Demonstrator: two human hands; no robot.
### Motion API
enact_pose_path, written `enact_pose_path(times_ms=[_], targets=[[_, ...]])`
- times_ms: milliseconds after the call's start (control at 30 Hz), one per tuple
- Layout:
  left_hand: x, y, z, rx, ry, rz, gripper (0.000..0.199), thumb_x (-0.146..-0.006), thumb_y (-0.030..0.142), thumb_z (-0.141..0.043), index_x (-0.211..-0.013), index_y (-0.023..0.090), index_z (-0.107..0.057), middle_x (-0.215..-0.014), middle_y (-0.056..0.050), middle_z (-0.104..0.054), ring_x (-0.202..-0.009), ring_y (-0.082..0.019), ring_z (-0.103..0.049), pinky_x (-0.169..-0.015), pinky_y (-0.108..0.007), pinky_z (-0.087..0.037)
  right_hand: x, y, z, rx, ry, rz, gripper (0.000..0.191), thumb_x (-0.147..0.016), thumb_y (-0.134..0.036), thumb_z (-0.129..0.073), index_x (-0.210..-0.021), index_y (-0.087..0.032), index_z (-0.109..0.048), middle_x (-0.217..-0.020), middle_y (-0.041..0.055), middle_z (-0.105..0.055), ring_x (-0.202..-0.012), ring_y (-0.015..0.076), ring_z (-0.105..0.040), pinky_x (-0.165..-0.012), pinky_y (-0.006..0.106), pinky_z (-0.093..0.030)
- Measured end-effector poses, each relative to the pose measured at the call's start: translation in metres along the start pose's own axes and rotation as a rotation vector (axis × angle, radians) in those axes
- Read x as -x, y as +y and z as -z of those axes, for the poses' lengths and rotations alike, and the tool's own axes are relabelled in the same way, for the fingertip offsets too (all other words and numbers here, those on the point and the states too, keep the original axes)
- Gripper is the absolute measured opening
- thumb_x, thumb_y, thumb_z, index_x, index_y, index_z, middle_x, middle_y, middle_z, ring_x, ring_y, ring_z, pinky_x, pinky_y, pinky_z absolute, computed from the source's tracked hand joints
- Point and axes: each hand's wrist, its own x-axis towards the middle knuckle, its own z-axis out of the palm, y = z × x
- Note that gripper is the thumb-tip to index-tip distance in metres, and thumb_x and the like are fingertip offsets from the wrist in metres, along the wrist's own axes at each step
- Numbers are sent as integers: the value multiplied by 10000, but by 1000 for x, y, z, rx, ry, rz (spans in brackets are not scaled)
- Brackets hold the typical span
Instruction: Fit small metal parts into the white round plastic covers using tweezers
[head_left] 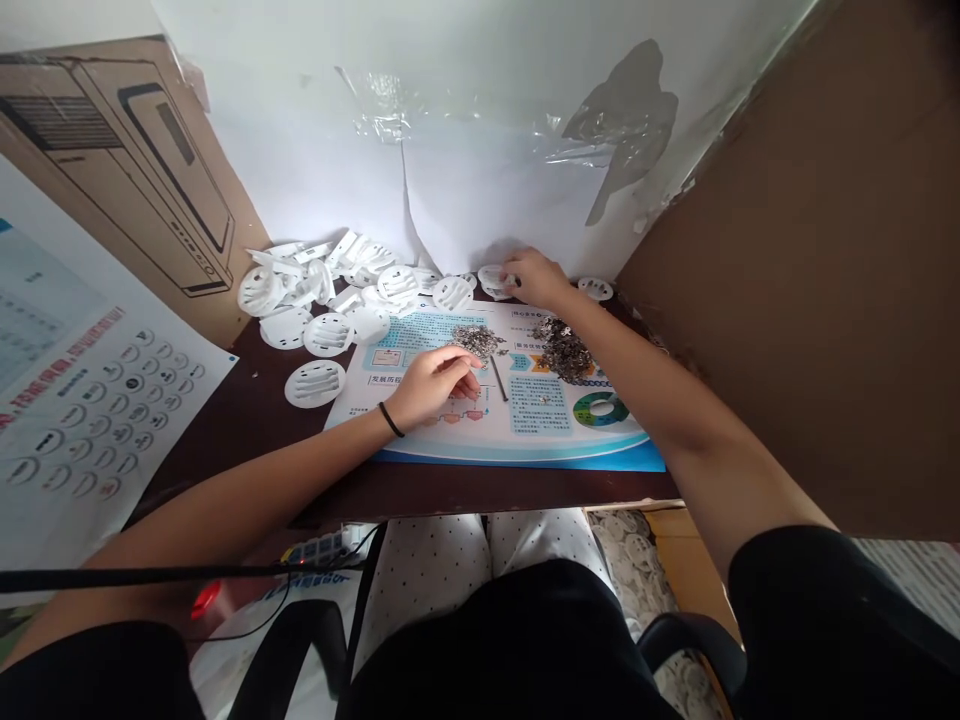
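Observation:
At the back of the table my right hand is closed at the edge of a white round slotted plastic piece; its fingertips are partly hidden. My left hand rests over the printed sheet, its fingers loosely bent and apart, with nothing visible in them. Just beyond it lies a pile of small metal parts. To its right is a thin dark rod. A larger, darker heap of small metal parts sits below my right forearm.
Several white slotted discs are heaped at the back left, and one disc lies far right. A cardboard panel walls the right side, a taped white wall the back. Below the table, a container holds more white pieces.

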Motion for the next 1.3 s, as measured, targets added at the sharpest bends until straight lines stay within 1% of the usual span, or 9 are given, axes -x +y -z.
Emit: enact_pose_path(times_ms=[333, 500, 600, 700, 767, 933, 1033, 1200, 1300], targets=[[0, 2, 0, 30, -10, 29, 195, -941, 132, -526, -846, 158, -694, -655, -7, -690, -573, -101, -638, -623, -236, -532, 18, 0, -9, 316, 20, 126, 389, -1003, -88, -313, -1190, -85, -655, -1281, 222, -669, -1207, 314, -580, -786, 372, -520], [-10, 9, 15, 330, -29, 257, 179, -963, 243, -573, -915, 135, -708, -780, -62, -731, -687, -119, -689, -698, -237, -550, 37, -10, 4, 300, 283, 67, 395, -1060, -174, -271, -1139, -88, -648, -1208, 201, -686, -1057, 248, -666, -754, 335, -545], [-16, 17, 26, 552, -110, 287, 469, -1011, 507, -458, -1104, 109, -689, -1147, -175, -747, -1011, -236, -739, -908, -345, -578, 66, -35, 8, 247, 465, 287, 390, -1082, -220, -279, -1093, -129, -658, -1162, 163, -704, -976, 200, -684, -725, 320, -567], [-19, 20, 30, 690, -233, 234, 678, -998, 670, -315, -1303, 141, -609, -1343, -186, -678, -1195, -308, -681, -1029, -466, -541, 96, -62, 9, 282, 457, 622, 371, -1062, -131, -317, -1016, -174, -682, -1096, 95, -746, -876, 157, -696, -622, 284, -555], [-19, 18, 30, 724, -283, 214, 694, -1027, 643, -215, -1365, 151, -568, -1352, -180, -676, -1221, -293, -669, -1043, -482, -534, 108, -73, 10, 254, 387, 698, 413, -1052, -101, -303, -989, -188, -702, -1091, 75, -764, -925, 167, -712, -649, 297, -575], [-21, 10, 30, 634, -241, 271, 611, -1053, 580, -250, -1296, 158, -619, -1107, -157, -758, -1048, -254, -745, -788, -335, -620, 114, -71, 12, -84, 106, 475, 452, -1061, -244, -278, -1034, -262, -729, -1277, 64, -725, -1151, 228, -689, -989, 445, -585], [-22, 5, 29, 545, -189, 290, 466, -1040, 517, -425, -1133, 136, -678, -985, -143, -761, -929, -223, -768, -637, -233, -587, 115, -71, 6, -294, 86, 346, 413, -1046, -296, -308, -1092, -292, -719, -1362, 51, -678, -1257, 248, -638, -1121, 487, -509], [-19, 6, 22, 562, -53, 192, 292, -1056, 322, -446, -1132, 133, -656, -1191, -145, -739, -1111, -207, -718, -855, -297, -619, 116, -91, -2, -595, 298, 35, 328, -1029, -372, -351, -1131, -266, -644, -1240, 82, -692, -1163, 219, -660, -897, 390, -592], [-18, 6, 17, 623, -71, 101, 339, -1059, 378, -423, -1235, 171, -626, -1356, -133, -677, -1323, -236, -609, -1011, -380, -580, 116, -101, -2, -859, 236, -88, 278, -960, -473, -499, -1088, -244, -593, -1068, 82, -712, -926, 199, -687, -691, 339, -573]])
